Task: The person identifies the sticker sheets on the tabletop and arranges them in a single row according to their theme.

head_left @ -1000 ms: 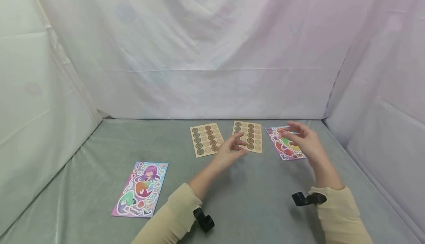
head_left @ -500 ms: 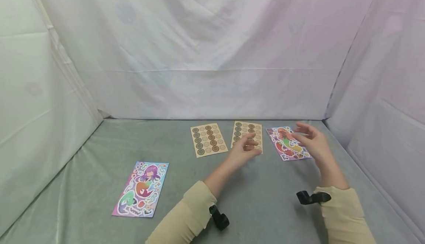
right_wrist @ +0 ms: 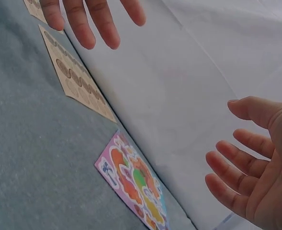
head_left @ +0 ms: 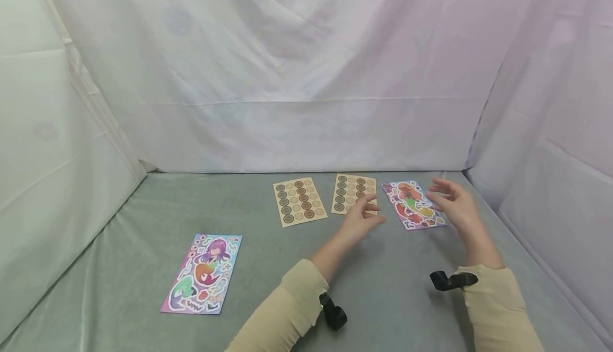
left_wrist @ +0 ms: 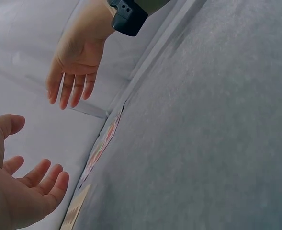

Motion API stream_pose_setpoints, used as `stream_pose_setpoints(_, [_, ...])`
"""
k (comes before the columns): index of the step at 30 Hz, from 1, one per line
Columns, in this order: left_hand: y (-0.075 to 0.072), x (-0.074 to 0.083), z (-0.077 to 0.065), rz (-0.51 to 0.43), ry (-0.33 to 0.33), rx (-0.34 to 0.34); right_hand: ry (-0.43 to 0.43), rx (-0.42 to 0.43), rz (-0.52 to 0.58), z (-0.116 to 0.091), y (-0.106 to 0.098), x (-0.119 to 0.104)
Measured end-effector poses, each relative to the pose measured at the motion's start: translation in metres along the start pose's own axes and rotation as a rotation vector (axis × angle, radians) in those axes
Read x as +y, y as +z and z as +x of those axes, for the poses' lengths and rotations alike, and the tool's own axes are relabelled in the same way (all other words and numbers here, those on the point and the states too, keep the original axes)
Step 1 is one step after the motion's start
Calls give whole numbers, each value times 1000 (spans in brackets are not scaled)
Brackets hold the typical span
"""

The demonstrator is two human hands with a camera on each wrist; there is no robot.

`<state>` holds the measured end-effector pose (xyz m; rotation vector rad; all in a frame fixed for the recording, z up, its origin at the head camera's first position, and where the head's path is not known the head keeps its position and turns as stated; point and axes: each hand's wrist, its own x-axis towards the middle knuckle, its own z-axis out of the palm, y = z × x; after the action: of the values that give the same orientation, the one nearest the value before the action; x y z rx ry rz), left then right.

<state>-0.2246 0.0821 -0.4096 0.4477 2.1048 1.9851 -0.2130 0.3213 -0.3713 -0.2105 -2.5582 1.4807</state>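
My left hand point(head_left: 358, 220) hovers over the table with fingers loosely bent and nothing in them, in front of the right tan sheet of round stickers point(head_left: 341, 195). Farther right, my right hand point(head_left: 457, 208) is also raised and holds nothing; its relaxed fingers show in the right wrist view. Just left of it lies a mermaid sticker sheet point(head_left: 407, 206) with a pink and blue background. Another tan sheet of round stickers point(head_left: 299, 202) lies at the back middle. A larger mermaid sticker sheet point(head_left: 203, 275), with a purple-haired figure, rests at the front left.
Grey cloth covers the table point(head_left: 119, 267). A white curtain point(head_left: 306, 75) rises along the back edge, with more white fabric at both sides. Small black cameras point(head_left: 332, 312) are strapped to both wrists.
My left hand has moved to the right, uncovering more of the right tan sheet. My right hand has drifted slightly right, off the mermaid sheet. The sheets have stayed in place.
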Motion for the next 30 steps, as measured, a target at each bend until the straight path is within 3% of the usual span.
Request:
stream_pose_setpoints(5, [9, -7, 7, -26, -26, 40, -8, 6, -8, 5, -2, 8])
stream_pose_setpoints(14, [26, -13, 11, -86, -100, 48, 2, -17, -24, 9, -5, 24])
stream_pose_setpoints(21, [42, -22, 14, -141, -97, 62, 16, -10, -30, 13, -5, 38])
stream_pose_setpoints(30, [54, -24, 18, -152, -121, 139, 58, -20, -63, 19, -5, 47])
